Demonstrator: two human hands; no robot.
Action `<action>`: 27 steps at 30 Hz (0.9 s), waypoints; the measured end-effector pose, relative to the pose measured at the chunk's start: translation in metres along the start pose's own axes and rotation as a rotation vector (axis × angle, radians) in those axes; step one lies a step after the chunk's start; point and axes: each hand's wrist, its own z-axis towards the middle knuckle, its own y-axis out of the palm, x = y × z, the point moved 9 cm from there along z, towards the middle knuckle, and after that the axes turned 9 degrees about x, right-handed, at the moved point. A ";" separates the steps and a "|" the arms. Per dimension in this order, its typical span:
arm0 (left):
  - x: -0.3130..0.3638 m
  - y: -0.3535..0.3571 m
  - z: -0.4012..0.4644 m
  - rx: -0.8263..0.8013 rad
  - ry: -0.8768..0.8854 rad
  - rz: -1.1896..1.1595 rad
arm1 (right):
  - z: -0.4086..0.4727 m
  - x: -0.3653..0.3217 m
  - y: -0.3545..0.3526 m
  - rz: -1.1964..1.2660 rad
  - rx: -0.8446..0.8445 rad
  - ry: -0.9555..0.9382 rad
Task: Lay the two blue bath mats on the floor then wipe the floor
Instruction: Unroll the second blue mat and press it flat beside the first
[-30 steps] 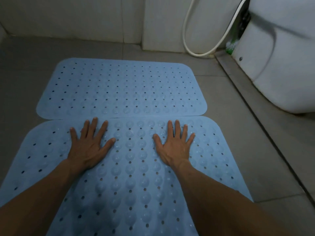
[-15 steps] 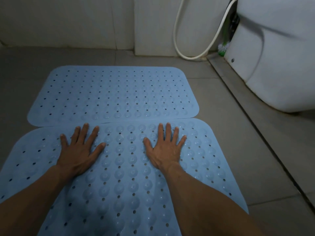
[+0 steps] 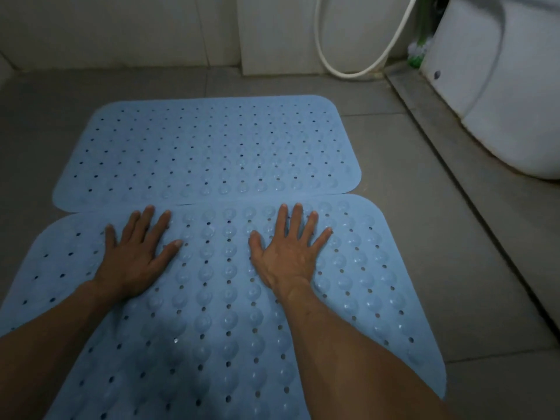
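Lay flat on the grey tiled floor (image 3: 424, 237): two blue mats, one beyond the other. Far mat (image 3: 209, 153) set crosswise near the back wall (image 3: 121, 28), studded with rows of small holes and low bumps. Near mat (image 3: 212, 313) spread towards the camera, same pattern, its far edge touching the far mat's near edge, possibly lapping it slightly towards the right; hard to tell for certain. Ran out of view at the lower left.

Pressed on the near mat, close to its far edge: both bare hands, palms down. Left hand (image 3: 136, 256) flat, fingers spread wide, gripping nothing. Right hand (image 3: 288, 253) likewise flat and splayed, gripping nothing. Kept well apart, with a strip of bare mat between the thumbs. Forearms reached in from the bottom corners of the view and covered part of the near mat.

Stood at the upper right: a white toilet (image 3: 500, 86) on a raised strip of floor, apart from both mats. Looped down the wall beside it: a white hose (image 3: 348, 72). Tucked between hose and toilet: something green and white (image 3: 418, 53), too dim to identify. Dim light overall.
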 end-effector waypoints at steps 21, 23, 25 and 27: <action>-0.098 -0.031 0.010 0.141 -0.033 -0.084 | -0.030 -0.223 0.022 0.094 0.055 -0.256; -0.106 -0.019 0.013 0.118 -0.058 -0.122 | -0.031 -0.227 0.038 0.061 0.051 -0.231; -0.108 -0.014 0.012 0.135 -0.041 -0.122 | -0.031 -0.227 0.046 0.051 0.052 -0.229; -0.105 -0.011 0.006 0.136 -0.008 -0.108 | -0.033 -0.226 0.048 0.035 0.036 -0.232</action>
